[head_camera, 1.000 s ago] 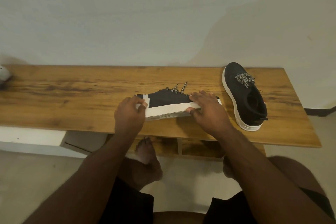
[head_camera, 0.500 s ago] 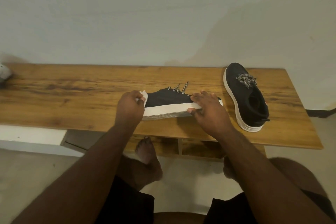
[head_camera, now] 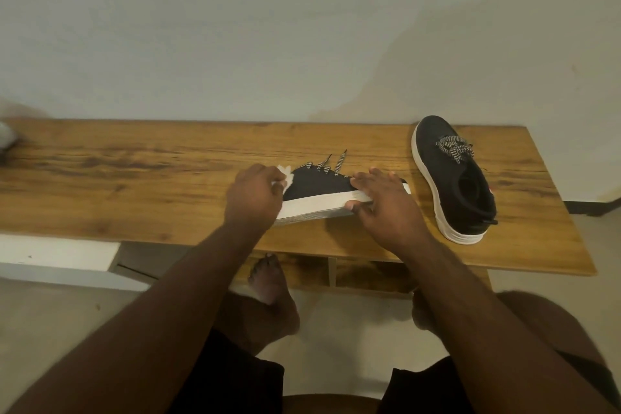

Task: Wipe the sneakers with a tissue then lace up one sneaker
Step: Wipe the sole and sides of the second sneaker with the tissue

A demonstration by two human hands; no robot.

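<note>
Centre frame, left hand (head_camera: 253, 195) pinches tissue (head_camera: 285, 175); right hand (head_camera: 386, 205) grips tilted sneaker (head_camera: 319, 191), which may slip flat under pressure

Both forearms reach forward side by side. The left hand (head_camera: 253, 195) is curled in a pinching grip (knuckles up); the right hand (head_camera: 386, 202) clamps, thumb underneath.

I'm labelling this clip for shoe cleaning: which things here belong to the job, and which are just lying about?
In the job:
- left hand holding the tissue
- right hand steadying the tipped sneaker
- second sneaker, upright at the right
- table

Lying about:
- blurred pale object at the table's far left edge
</note>
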